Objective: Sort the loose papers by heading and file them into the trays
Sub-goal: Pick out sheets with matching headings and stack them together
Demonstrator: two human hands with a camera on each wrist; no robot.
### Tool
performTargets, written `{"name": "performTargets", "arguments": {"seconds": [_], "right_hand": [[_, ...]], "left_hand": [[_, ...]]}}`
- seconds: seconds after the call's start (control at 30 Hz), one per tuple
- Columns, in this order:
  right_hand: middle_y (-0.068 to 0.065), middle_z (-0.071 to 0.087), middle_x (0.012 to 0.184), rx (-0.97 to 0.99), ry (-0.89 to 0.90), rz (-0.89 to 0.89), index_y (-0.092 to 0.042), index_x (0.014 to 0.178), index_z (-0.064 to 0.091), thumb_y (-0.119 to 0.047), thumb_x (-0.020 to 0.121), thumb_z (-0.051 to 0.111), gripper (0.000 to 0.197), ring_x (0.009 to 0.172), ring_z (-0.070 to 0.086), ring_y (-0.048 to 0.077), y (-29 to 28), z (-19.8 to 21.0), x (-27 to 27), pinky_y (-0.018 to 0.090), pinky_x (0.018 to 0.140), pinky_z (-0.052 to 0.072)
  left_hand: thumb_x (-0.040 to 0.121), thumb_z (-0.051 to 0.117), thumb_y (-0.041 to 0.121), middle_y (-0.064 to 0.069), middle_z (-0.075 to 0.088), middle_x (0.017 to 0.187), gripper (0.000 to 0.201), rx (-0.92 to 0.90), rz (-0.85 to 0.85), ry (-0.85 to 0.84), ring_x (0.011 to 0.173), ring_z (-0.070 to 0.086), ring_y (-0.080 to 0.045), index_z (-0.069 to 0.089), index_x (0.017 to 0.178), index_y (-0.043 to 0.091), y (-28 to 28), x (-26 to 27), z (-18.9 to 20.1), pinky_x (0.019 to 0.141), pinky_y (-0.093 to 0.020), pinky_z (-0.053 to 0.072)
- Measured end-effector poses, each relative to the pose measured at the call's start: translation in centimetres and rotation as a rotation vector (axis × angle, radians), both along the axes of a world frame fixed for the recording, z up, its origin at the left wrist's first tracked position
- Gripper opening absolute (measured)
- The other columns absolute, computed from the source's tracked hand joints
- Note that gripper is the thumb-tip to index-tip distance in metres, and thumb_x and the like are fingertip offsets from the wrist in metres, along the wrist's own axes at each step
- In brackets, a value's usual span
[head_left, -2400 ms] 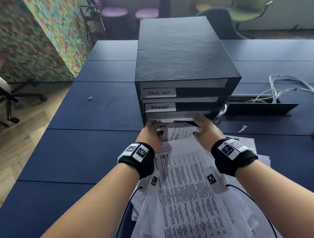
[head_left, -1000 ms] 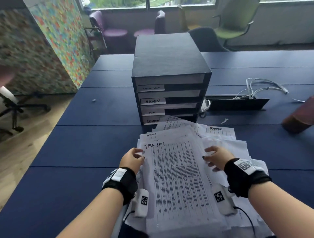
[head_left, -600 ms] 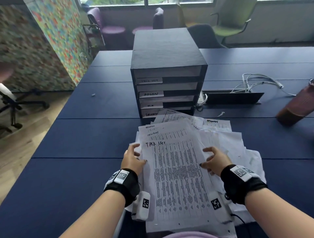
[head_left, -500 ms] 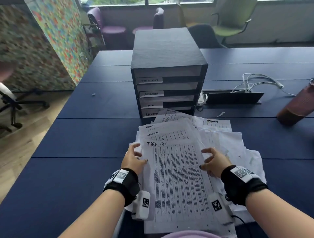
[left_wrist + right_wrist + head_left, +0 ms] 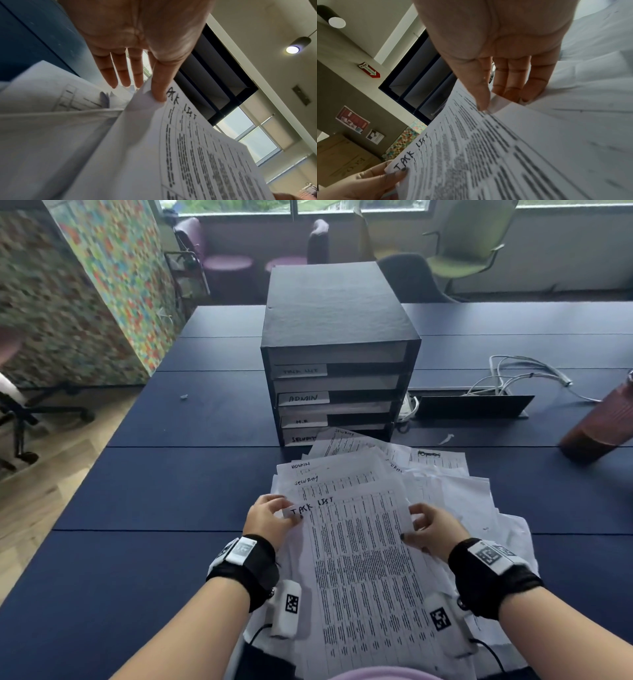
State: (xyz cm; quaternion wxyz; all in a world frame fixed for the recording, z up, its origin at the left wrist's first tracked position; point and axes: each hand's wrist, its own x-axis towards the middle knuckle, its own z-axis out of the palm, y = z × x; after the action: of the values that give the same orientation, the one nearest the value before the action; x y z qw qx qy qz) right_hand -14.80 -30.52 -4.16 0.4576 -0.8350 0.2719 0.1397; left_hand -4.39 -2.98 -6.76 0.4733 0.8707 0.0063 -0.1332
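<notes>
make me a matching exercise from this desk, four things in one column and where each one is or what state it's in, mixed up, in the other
Things:
1. task list sheet
2. admin sheet
3. white cables
4. brown bottle

Places or states:
a. at the right edge of the table
b. held at both top corners by the left hand and right hand
c. lying right of the file trays, beyond a black flap
d. in the paper pile, mostly covered, heading showing

Pairs: 1-b, 2-d, 3-c, 4-a
</notes>
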Motion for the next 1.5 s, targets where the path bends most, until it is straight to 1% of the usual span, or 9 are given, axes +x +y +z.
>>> {"name": "performTargets", "arguments": {"seconds": [0.2, 0.3, 0.67, 0.87, 0.97, 1.17, 1.27, 1.37, 1.5], "right_hand": [[-0.004, 0.069, 0.094, 0.12, -0.181, -0.097, -0.032, 0.109, 0.057, -0.01, 0.077, 0.074, 0.042, 0.086, 0.066, 0.013, -0.4, 0.3, 0.8, 0.039, 0.088, 0.053], [-0.007, 0.07, 0.088, 0.115, -0.142, -0.115, -0.031, 0.091, 0.063, -0.014, 0.079, 0.072, 0.022, 0.087, 0.065, 0.013, -0.4, -0.4, 0.7, 0.04, 0.095, 0.048], [0.001, 0.066, 0.071, 0.059, -0.123, 0.007, -0.014, 0.077, 0.068, -0.006, 0.079, 0.071, 0.009, 0.072, 0.058, 0.017, -0.3, -1.0, -0.2, 0.034, 0.08, 0.052], [0.008, 0.071, 0.081, 0.057, -0.152, 0.013, -0.012, 0.083, 0.069, -0.008, 0.079, 0.072, 0.006, 0.076, 0.061, 0.017, -0.3, -0.3, -0.5, 0.026, 0.077, 0.051], [0.01, 0.072, 0.085, 0.043, -0.18, -0.021, -0.015, 0.083, 0.069, -0.01, 0.077, 0.074, 0.008, 0.08, 0.063, 0.019, -0.6, 0.0, -0.5, 0.032, 0.083, 0.052], [-0.016, 0.047, 0.128, 0.004, -0.259, -0.113, -0.014, 0.102, 0.069, -0.02, 0.069, 0.08, 0.036, 0.102, 0.059, 0.016, -1.7, -0.2, 0.0, 0.037, 0.096, 0.049], [-0.019, 0.037, 0.142, -0.023, -0.261, -0.093, -0.011, 0.105, 0.07, -0.022, 0.067, 0.082, 0.041, 0.116, 0.054, 0.018, -2.1, -0.5, -0.2, 0.041, 0.104, 0.043], [-0.018, 0.042, 0.136, 0.045, -0.248, -0.143, -0.012, 0.108, 0.069, -0.023, 0.066, 0.083, 0.046, 0.111, 0.057, 0.018, -2.5, -1.2, -0.4, 0.034, 0.102, 0.042], [0.001, 0.071, 0.095, 0.072, -0.227, -0.168, -0.015, 0.087, 0.072, -0.02, 0.072, 0.08, 0.018, 0.085, 0.066, 0.018, -2.4, -1.6, -0.6, 0.031, 0.084, 0.051]], "left_hand": [[0.084, 0.049, -0.009, 0.007, 0.05, 0.132, 0.043, -0.053, -0.073, 0.008, 0.129, 0.033, -0.012, 0.069, 0.072, 0.027, -0.9, 0.0, 0.2, 0.111, -0.027, 0.027], [0.074, 0.029, -0.015, 0.002, 0.045, 0.142, 0.064, -0.01, 0.014, 0.028, 0.135, 0.037, -0.021, 0.068, 0.1, 0.028, -0.5, 0.6, 0.0, 0.113, -0.039, 0.031], [0.087, 0.063, 0.013, -0.001, 0.054, 0.115, 0.056, 0.069, 0.044, 0.02, 0.104, 0.057, -0.02, 0.044, 0.139, 0.021, -1.2, 1.5, 0.1, 0.096, -0.039, 0.047], [0.084, 0.048, -0.008, 0.001, 0.057, 0.089, 0.06, -0.083, 0.072, 0.009, 0.078, 0.063, -0.013, 0.049, 0.123, 0.038, -1.3, 1.1, 1.2, 0.072, -0.028, 0.05], [0.082, 0.046, -0.012, 0.002, 0.066, 0.089, 0.049, -0.14, 0.015, 0.04, 0.08, 0.066, -0.02, 0.062, 0.11, 0.025, -1.6, 0.7, 0.8, 0.077, -0.034, 0.056], [0.092, 0.05, -0.001, 0.012, 0.061, 0.075, 0.029, -0.108, -0.207, 0.024, 0.067, 0.052, -0.004, 0.064, 0.09, 0.024, -2.6, -1.3, 1.2, 0.061, -0.005, 0.039], [0.09, 0.056, 0.001, 0.006, 0.073, 0.086, 0.029, -0.161, -0.239, 0.129, 0.081, 0.067, -0.015, 0.072, 0.093, 0.024, -2.4, -1.3, 1.0, 0.077, -0.022, 0.054], [0.085, 0.06, 0.001, 0.001, 0.074, 0.094, 0.028, -0.166, -0.188, 0.197, 0.092, 0.067, -0.021, 0.075, 0.093, 0.023, -2.1, -0.9, 1.2, 0.091, -0.037, 0.053], [0.085, 0.058, 0.001, 0.007, 0.059, 0.094, 0.022, -0.056, -0.02, 0.069, 0.085, 0.058, -0.011, 0.075, 0.09, 0.016, -1.9, 0.0, 1.1, 0.08, -0.019, 0.046]]}}
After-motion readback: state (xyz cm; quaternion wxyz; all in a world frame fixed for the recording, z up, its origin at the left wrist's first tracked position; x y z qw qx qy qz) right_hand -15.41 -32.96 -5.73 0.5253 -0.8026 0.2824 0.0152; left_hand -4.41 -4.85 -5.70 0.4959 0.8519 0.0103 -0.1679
